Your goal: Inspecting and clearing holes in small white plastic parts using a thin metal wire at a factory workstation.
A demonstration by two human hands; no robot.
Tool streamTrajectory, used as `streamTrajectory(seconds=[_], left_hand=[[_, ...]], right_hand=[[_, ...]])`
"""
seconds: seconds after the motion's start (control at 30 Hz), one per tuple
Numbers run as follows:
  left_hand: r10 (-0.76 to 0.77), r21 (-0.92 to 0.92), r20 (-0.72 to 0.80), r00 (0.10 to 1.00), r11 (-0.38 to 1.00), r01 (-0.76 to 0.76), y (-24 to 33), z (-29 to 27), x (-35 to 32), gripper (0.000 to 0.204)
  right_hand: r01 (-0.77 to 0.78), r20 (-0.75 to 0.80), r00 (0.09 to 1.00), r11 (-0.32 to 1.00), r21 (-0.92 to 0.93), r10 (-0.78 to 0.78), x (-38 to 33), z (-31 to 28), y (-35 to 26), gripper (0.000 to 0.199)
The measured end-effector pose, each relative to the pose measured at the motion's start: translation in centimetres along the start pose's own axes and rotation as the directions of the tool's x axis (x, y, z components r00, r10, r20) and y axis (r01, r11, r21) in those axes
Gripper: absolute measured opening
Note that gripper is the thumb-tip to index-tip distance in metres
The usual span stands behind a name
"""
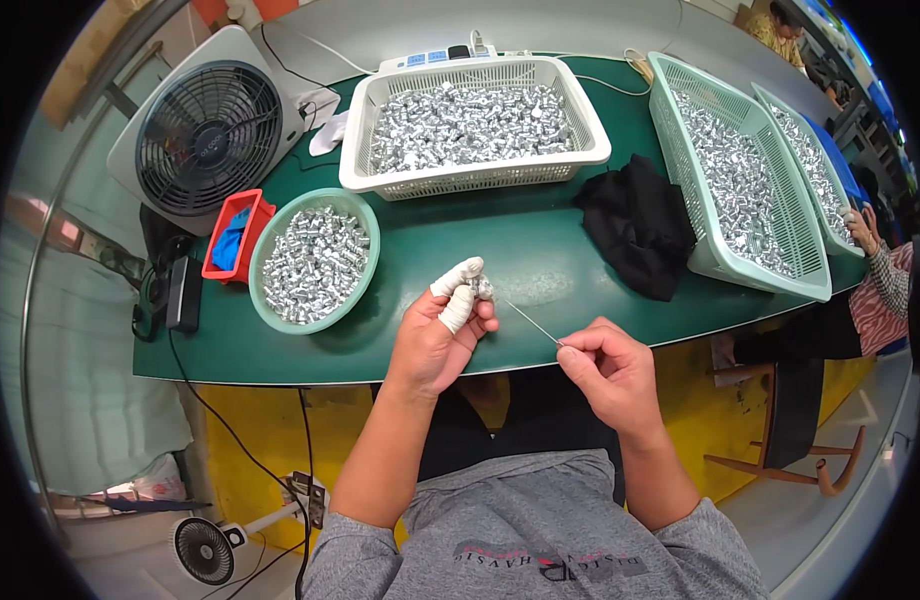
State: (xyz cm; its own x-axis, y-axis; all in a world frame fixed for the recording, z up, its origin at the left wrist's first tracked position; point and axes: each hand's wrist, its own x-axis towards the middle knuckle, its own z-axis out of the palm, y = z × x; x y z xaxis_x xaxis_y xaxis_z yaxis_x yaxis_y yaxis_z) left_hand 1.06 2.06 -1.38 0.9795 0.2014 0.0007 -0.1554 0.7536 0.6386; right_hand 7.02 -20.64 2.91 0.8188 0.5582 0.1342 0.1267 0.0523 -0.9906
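Observation:
Over the front of the green table, my left hand (pixel 447 325) pinches a small silvery metal part (pixel 483 287) between fingers wrapped in white tape. My right hand (pixel 614 376) grips a thin metal rod (pixel 532 322), its far end pointing at the part in my left hand; whether the tip touches the part I cannot tell. To the left of my left hand stands a round pale-green basin (pixel 368 278) full of similar small metal parts. A white plastic basket (pixel 460 180), heaped with the same parts, sits at the back.
Pale-green baskets (pixel 715 240) of parts line the right side, beside a crumpled black cloth (pixel 637 225). At left are a box fan (pixel 208 135), a red bin (pixel 252 238) with blue material and a black power adapter (pixel 184 293). A co-worker's hand (pixel 862 229) touches the far-right basket.

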Motion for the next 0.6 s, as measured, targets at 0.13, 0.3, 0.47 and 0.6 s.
streamTrajectory(seconds=[0.13,0.3,0.47,0.6], left_hand=[[0.009,-0.012,-0.035,0.999,1.000,-0.009,0.01,0.03,-0.24,0.027],[0.004,-0.006,-0.018,1.000,1.000,-0.004,-0.20,-0.50,-0.17,0.024],[0.012,-0.004,0.002,1.000,1.000,-0.012,-0.16,-0.36,-0.15,0.022],[0.002,-0.005,0.027,1.000,1.000,-0.002,0.02,-0.32,-0.06,0.021]], right_hand=[[-0.012,0.014,1.000,1.000,-0.027,0.012,0.12,0.51,-0.29,0.003],[-0.023,0.010,1.000,0.999,-0.028,0.024,0.13,0.51,-0.28,0.003],[-0.023,0.017,1.000,1.000,-0.019,0.024,0.23,0.21,-0.23,0.003],[-0.025,0.035,0.999,0.999,-0.026,0.026,0.23,-0.24,-0.38,0.002]])
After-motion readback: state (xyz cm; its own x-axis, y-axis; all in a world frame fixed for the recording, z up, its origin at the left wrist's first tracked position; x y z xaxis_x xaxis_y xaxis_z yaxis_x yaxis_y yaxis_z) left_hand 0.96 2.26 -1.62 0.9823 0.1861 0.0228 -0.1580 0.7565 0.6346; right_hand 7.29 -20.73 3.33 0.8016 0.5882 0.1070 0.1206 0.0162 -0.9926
